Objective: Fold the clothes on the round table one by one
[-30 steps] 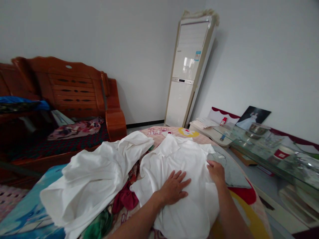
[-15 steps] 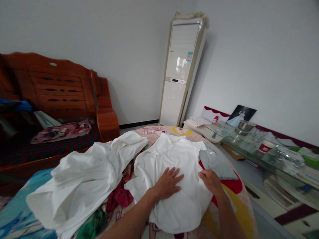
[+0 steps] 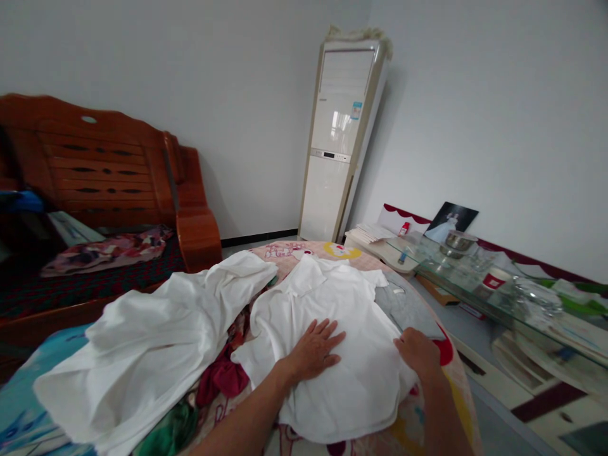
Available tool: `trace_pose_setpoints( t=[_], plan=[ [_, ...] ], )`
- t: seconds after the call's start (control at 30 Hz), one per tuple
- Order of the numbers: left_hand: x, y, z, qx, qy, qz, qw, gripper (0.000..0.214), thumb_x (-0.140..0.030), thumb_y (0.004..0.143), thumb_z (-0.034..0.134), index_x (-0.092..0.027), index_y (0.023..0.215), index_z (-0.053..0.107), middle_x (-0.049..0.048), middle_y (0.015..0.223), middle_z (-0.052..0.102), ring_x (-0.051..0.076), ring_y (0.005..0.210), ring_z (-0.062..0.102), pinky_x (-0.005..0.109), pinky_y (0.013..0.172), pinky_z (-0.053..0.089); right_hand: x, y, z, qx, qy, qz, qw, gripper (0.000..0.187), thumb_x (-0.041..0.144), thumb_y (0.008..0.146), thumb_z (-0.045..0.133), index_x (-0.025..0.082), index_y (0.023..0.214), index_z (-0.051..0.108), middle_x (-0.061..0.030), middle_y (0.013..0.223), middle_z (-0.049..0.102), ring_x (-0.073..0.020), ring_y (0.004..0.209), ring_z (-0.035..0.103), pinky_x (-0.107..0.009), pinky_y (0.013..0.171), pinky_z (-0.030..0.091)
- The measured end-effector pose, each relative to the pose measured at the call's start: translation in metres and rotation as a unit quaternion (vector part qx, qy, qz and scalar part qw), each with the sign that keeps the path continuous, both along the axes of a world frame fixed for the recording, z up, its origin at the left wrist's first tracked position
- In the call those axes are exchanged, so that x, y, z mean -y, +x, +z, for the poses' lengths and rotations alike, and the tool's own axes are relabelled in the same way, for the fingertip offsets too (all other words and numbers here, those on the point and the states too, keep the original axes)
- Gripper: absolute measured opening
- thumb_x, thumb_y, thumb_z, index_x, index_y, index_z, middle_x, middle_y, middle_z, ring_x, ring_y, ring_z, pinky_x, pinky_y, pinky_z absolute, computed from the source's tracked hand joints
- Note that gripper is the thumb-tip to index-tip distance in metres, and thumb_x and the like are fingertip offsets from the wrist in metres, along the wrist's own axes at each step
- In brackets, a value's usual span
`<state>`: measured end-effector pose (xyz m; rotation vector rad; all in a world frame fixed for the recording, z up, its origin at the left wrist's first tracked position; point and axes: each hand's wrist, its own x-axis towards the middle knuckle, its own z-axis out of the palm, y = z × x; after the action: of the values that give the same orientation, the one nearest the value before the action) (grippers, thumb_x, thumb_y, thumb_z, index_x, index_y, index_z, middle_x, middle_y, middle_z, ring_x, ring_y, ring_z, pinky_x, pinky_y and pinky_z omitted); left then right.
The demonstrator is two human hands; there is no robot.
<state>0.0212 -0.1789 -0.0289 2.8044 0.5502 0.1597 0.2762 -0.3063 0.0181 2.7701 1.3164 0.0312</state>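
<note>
Under the left hand (image 3: 313, 350), palm down w/ fingers spread flat, lies a white shirt (image 3: 332, 342) spread over the bed (image 3: 451, 405); nothing gripped, just pressing on the cloth's middle. Right hand (image 3: 418, 352) sits at the shirt's right edge, fingers curled down onto the hem; can't tell if it pinches the fabric or only rests there. Beyond the right hand, just past the shirt's edge, a grey garment (image 3: 408, 307) lies flat on the patterned bedcover, touching the shirt. Left of the left hand, a crumpled white sheet-like cloth (image 3: 142, 348) heaped up, w/ a dark red garment (image 3: 221, 377) tucked betw. it and the shirt, and a green one (image 3: 166, 434) nearer the person. Far ahead of both hands a tall white AC unit (image 3: 337, 139) stands in the corner. Far right of the right hand, a low glass shelf (image 3: 479, 278) w/ a metal bowl (image 3: 456, 242) and a photo (image 3: 451, 221) leaning on the wall. Far left, a wooden sofa (image 3: 109, 164).
</note>
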Motion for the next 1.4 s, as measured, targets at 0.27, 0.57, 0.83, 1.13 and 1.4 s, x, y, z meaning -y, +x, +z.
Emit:
trace_pose_setpoints(
  t=[0.27,0.57,0.83,1.13,1.4],
  plan=[
    [-0.002,0.0,-0.01,0.022,0.01,0.0,1.0,0.058,-0.052,0.093,0.042,-0.034,0.147,0.031,0.0085,0.156,0.026,0.03,0.143,0.022,0.054,0.115,0.018,-0.04,-0.055,-0.013,0.013,0.075,0.146,0.986,0.031,0.027,0.091,0.046,0.016,0.112,0.065,-0.0145,0.115,0.067,-0.025,0.109,0.06,-0.032,0.089,0.044],
    [-0.003,-0.001,-0.009,0.029,0.001,-0.009,1.0,0.058,-0.053,0.093,0.039,-0.033,0.147,0.03,0.0077,0.156,0.026,0.029,0.144,0.021,0.053,0.115,0.018,-0.022,-0.023,-0.033,0.055,0.054,0.034,0.996,0.04,0.01,0.086,0.037,0.015,0.113,0.065,-0.0184,0.13,0.055,-0.0336,0.117,0.053,-0.044,0.084,0.046],
    [-0.003,0.0,-0.011,0.036,-0.001,-0.004,0.999,0.059,-0.051,0.092,0.045,-0.033,0.146,0.032,0.0077,0.156,0.027,0.03,0.143,0.023,0.053,0.115,0.018,-0.008,-0.025,-0.019,-0.028,0.05,0.117,0.991,0.029,0.01,0.076,0.049,0.017,0.095,0.069,-0.0111,0.098,0.07,-0.0225,0.098,0.063,-0.031,0.085,0.043],
    [-0.001,0.001,-0.007,0.05,-0.034,0.02,0.998,0.062,-0.047,0.089,0.05,-0.026,0.145,0.036,0.0102,0.154,0.032,0.028,0.143,0.026,0.05,0.115,0.02,-0.016,-0.037,-0.003,0.002,0.082,0.064,0.995,0.032,0.032,0.092,0.041,0.018,0.083,0.068,-0.0133,0.089,0.071,-0.0241,0.087,0.066,-0.031,0.072,0.044],
    [-0.03,0.001,-0.003,0.04,0.012,0.191,0.981,0.049,-0.031,0.086,0.053,-0.014,0.132,0.05,0.0163,0.143,0.047,0.028,0.133,0.043,0.046,0.113,0.03,-0.073,-0.082,-0.044,-0.026,0.182,0.186,0.965,0.034,0.023,0.093,0.042,0.016,0.118,0.064,-0.0117,0.117,0.065,-0.0223,0.108,0.059,-0.03,0.094,0.041]
  ],
)
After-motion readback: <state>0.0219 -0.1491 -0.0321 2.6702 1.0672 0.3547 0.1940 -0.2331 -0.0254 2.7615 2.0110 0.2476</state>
